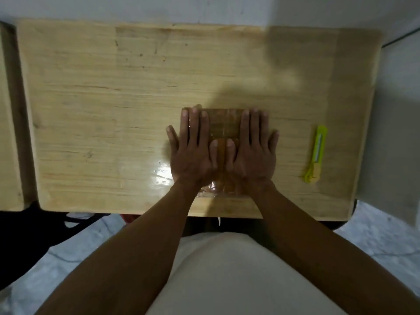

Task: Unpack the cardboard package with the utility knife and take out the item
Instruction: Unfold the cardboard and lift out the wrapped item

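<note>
A flat cardboard package (pixel 223 125) wrapped in shiny clear tape lies on the wooden table (pixel 113 105), near its front edge. My left hand (pixel 193 151) lies flat on the package's left half, fingers straight. My right hand (pixel 250 151) lies flat on its right half in the same way. The thumbs sit side by side over the middle, and most of the package is hidden under the palms. A lime-green utility knife (pixel 317 153) lies on the table to the right of my right hand, untouched, pointing away from me.
A second wooden surface (pixel 9 121) adjoins the table on the left. A white wall runs behind the table's far edge. The table's front edge is just below the package, with my lap under it.
</note>
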A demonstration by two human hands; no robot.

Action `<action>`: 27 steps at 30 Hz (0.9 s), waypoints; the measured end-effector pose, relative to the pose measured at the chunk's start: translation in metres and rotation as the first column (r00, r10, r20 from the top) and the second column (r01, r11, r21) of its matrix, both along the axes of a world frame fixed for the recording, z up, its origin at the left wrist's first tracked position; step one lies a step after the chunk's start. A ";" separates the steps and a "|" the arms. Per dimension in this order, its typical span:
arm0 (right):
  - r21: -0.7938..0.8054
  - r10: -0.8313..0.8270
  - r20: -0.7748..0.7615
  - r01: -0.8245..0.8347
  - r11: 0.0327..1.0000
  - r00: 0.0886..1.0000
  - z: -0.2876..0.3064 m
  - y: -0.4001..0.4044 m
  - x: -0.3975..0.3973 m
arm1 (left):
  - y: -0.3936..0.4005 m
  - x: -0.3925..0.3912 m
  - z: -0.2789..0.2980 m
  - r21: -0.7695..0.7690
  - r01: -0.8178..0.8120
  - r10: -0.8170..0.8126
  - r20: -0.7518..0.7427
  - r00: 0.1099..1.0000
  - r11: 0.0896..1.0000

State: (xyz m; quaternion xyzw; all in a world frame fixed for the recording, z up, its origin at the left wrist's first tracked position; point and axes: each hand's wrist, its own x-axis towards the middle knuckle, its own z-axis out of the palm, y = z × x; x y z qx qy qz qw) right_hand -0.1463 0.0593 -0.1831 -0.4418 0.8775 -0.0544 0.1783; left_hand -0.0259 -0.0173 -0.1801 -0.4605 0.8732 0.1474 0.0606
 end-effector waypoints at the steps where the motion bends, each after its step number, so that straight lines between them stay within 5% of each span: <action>1: -0.010 0.000 -0.015 0.000 1.000 1.000 0.000 0.000 0.000 | 0.000 0.000 0.000 -0.024 -0.002 0.002 -0.004 1.000 1.000; 5: -0.023 -0.026 -0.057 0.025 0.999 0.998 0.007 0.002 0.005 | 0.007 0.002 0.004 -0.071 -0.093 0.094 0.003 0.996 0.993; 10: 0.027 -0.309 0.014 0.309 0.951 0.951 0.021 0.014 0.027 | 0.026 0.003 0.017 -0.036 -0.358 0.359 0.024 0.933 0.933; 16: -0.057 -0.378 0.191 0.394 0.917 0.906 0.031 0.014 0.022 | 0.010 -0.004 0.037 0.376 -0.498 0.580 -0.147 0.801 0.782; 20: -0.100 -0.406 0.362 0.468 0.878 0.839 0.037 0.020 0.010 | -0.002 0.003 0.053 0.522 -0.405 0.601 -0.283 0.748 0.751; 27: -0.145 -0.448 0.600 0.640 0.754 0.663 0.078 0.019 0.003 | -0.015 0.009 0.097 0.532 -0.291 0.562 -0.469 0.681 0.795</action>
